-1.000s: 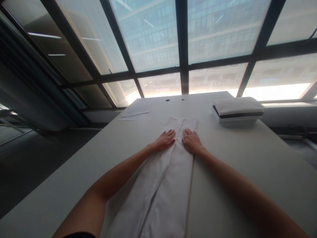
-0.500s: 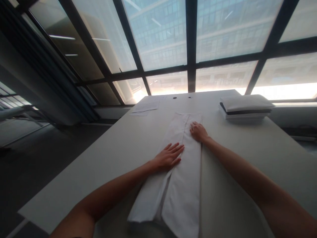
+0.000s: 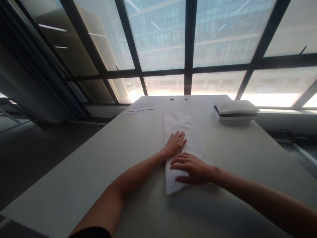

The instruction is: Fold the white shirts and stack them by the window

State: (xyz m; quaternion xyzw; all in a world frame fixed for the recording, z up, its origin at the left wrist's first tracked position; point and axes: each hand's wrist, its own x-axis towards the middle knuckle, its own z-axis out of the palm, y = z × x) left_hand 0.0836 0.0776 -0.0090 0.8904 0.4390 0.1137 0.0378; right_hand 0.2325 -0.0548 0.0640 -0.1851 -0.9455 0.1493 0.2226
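A long folded white cloth (image 3: pixel 175 120) lies lengthwise across the table in front of me; whether it is a garment I cannot make out. My left hand (image 3: pixel 175 143) rests flat on its middle, fingers spread. Just nearer to me, my right hand (image 3: pixel 194 168) is over the cloth's lower part, its fingers apart and slightly blurred; whether they touch the cloth is unclear. Some wrinkles run across the cloth beyond my left hand. Its near end shows below my right hand, partly covered by that hand and wrist.
The white table (image 3: pixel 119 152) reaches toward the windows. Loose paper sheets (image 3: pixel 142 105) lie at its far left. A stack of folded white cloth (image 3: pixel 235 110) with a dark layer sits at the far right. Two small round holes show near the far edge. A dark curtain (image 3: pixel 49 76) hangs left.
My right hand has moved from the cloth's far part to its near part. My left hand has shifted slightly farther away. The cloth now looks shorter, and its near-end slit is out of sight.
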